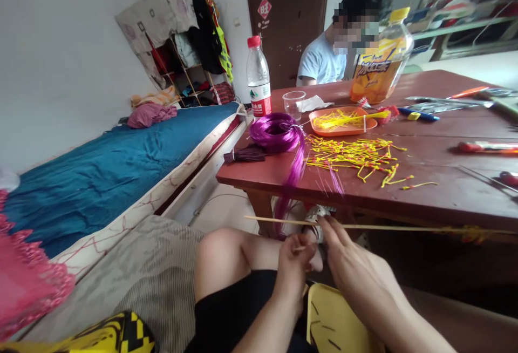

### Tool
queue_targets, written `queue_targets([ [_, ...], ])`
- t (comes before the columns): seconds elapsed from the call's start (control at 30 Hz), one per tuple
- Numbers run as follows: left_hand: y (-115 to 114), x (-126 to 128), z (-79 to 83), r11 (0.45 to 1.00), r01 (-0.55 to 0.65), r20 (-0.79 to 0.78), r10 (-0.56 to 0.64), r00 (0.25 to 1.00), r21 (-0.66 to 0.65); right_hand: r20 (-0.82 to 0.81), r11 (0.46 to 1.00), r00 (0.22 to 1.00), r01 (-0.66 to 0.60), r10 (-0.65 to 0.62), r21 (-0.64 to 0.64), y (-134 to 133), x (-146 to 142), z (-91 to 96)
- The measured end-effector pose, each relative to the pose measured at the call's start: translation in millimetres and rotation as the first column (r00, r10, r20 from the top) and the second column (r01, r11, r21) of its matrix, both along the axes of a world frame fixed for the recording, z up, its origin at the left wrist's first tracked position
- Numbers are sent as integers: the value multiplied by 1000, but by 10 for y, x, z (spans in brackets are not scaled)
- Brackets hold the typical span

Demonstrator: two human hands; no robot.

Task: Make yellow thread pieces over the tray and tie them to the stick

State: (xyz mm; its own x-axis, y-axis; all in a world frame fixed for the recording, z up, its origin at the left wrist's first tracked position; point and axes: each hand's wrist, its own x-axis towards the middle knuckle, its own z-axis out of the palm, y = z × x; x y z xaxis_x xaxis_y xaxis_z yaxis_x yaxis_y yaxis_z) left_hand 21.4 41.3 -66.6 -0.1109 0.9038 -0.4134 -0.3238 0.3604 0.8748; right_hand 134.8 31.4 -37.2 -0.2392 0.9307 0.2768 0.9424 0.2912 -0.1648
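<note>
My left hand (297,258) is closed in a pinch above my lap, and whatever small thing is in its fingertips cannot be made out. Just right of it, my right hand (354,266) lies across a long thin stick (283,221), its long fingers over the stick and its thumb hidden. The stick runs nearly level below the table edge, its left end free. Blurred yellow knotted threads (465,232) are on its right part. Beneath my hands is a yellow tray (340,320) with short dark strips in it.
On the red-brown table (421,196) lie knotted yellow threads (356,156), a purple strand coil (273,133), a dark bundle (245,154) and an orange tray (343,131). Bottles (259,80) and a cup (293,104) stand behind. A person (324,61) sits opposite; a bed (121,148) is left.
</note>
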Motion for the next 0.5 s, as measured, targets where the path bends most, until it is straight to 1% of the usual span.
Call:
queue_targets([
  [0.03,-58,-87,-15,1000,-5,-4,5,1000,2,36,999,998,51,-51,8,-2,62,-48],
  [0.1,-182,-230,-32,1000,2,-22,-2,1000,-8,90,990,988,119,-126,81,-50,249,-117],
  [0.17,-287,-317,-41,999,16,-34,-17,999,-27,122,972,971,187,-205,141,-108,477,-120],
  [0.2,-327,-339,-46,999,22,-38,-23,999,-35,135,963,958,236,-254,131,-127,590,-98],
  [0.23,-356,-352,-52,999,27,-41,-29,999,-42,146,951,941,296,-307,90,-135,693,-67],
  [0.3,-390,-359,-70,998,36,-50,-39,998,-53,177,912,900,410,-399,-29,-126,860,-13],
  [0.37,-396,-368,-89,998,39,-69,-43,997,-53,196,874,870,476,-452,-99,-105,964,-6],
  [0.43,-382,-397,-104,999,28,-107,-31,994,-33,183,859,856,504,-483,-89,-99,1003,-58],
  [0.5,-350,-454,-112,1000,1,-160,0,987,7,155,858,853,511,-499,-49,-118,990,-142],
])
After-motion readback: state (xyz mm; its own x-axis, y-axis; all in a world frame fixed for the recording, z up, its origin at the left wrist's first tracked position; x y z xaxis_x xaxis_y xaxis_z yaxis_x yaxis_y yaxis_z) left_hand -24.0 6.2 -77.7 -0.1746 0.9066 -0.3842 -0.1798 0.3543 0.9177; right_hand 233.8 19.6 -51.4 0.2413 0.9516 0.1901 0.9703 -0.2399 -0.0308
